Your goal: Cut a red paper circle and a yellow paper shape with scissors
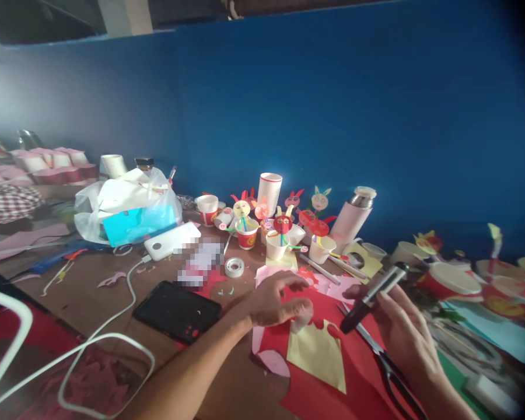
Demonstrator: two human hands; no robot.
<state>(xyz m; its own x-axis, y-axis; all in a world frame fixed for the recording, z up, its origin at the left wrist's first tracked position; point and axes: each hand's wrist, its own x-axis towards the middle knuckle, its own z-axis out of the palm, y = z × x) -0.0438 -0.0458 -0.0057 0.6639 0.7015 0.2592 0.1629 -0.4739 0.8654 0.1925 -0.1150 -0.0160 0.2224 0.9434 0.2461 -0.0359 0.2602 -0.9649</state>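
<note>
My right hand (405, 326) grips a marker pen (375, 296), dark at both ends with a pale grey barrel. It points down and left over red paper. To its left is my left hand (275, 300), its thumb and fingers curved and apart. A small pale blur shows just under the left thumb; I cannot make out what it is. Beneath the hands lie a cut yellow paper (317, 356) and a large red paper sheet (354, 379). Black-handled scissors (378, 350) lie on the red sheet, partly behind my right hand.
Paper cups with paper animal faces, such as a red-and-white cup (247, 238), stand along the blue wall. Nearby are a pink thermos (352, 219), a tape roll (234, 267), a black phone (178, 311), a white power bank (172, 241) with its cable, and a plastic bag (87, 207).
</note>
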